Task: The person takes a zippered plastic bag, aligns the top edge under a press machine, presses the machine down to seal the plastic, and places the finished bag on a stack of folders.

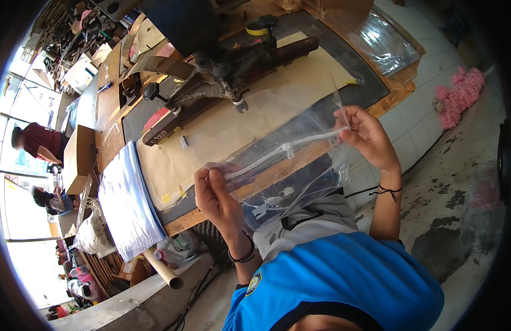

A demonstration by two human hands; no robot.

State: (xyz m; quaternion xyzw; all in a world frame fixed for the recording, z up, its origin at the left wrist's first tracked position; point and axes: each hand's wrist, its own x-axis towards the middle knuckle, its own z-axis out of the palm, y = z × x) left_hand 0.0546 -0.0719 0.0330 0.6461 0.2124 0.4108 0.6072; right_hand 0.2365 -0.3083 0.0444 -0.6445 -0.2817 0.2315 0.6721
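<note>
Plastic bag [308,165], clear with a white zip strip [258,161], stretches between both hands above the near edge of the worktop [186,221]. The left hand [219,201] has its fingers pinched together on one end; the right hand [371,140] pinches the other. Plastic sheets [126,201] overhang the worktop's left edge.

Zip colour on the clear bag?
White; the zip shows best in the head view, the only one.

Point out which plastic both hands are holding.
The clear bag with the white zip strip, spanning from the left hand to the right hand; the shiny plastic at upper right lies apart, touched by neither.
</note>
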